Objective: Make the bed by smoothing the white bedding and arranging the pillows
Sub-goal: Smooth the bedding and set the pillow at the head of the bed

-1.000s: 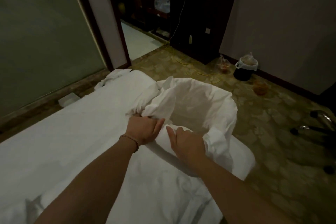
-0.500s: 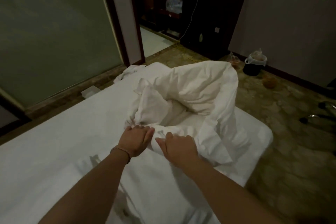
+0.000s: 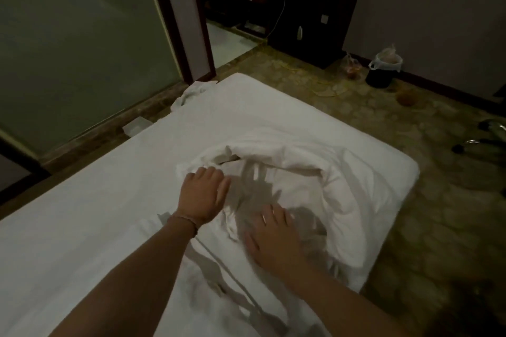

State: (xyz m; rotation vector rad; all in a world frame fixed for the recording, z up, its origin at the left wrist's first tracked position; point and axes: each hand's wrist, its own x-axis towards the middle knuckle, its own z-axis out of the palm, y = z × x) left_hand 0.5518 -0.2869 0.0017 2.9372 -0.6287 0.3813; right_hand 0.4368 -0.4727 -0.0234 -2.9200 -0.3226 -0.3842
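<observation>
Both hands lie flat, fingers spread, on the bunched duvet (image 3: 315,180). The left hand (image 3: 204,194) touches its near-left edge; the right hand (image 3: 273,238) is nearer the rumpled bulk, which lies ahead and right.

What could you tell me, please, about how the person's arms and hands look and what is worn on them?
Both forearms are bare, with no sleeves in view. The left hand has a thin, pale bracelet round its wrist. The right hand wears a narrow ring on one finger. No gloves or watch show. The picture is dim and a little blurred, so finer detail cannot be told.
</observation>
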